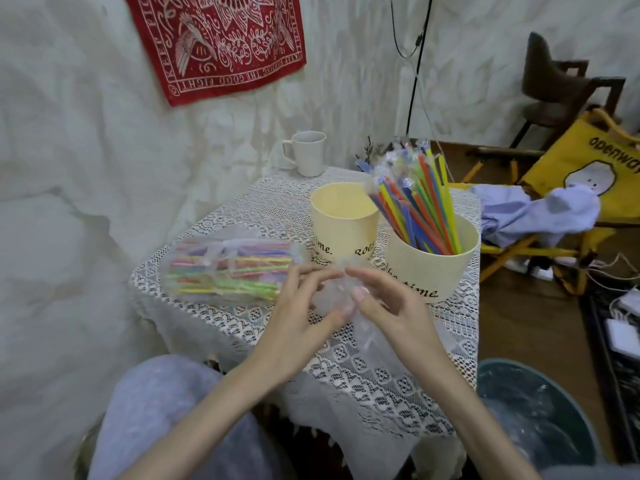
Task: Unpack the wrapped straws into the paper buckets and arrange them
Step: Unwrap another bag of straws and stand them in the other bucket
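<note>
Two cream paper buckets stand on the lace-covered table [242,209]. The left bucket [343,230] looks empty inside. The right bucket [433,268] holds a leaning bunch of coloured straws [419,209], some still in clear wrap at their tops. A bundle of wrapped straws [228,268] tied with a sheer ribbon lies flat on the table's left. In front of the buckets my left hand [298,310] and my right hand [388,306] both pinch a crumpled clear plastic wrapper [334,294], which trails down toward my lap.
A white mug [308,152] sits at the table's far edge. A dark bin lined with plastic [533,410] stands at the lower right. A yellow folding chair [571,157] with pale cloth is to the right, with cables on the floor.
</note>
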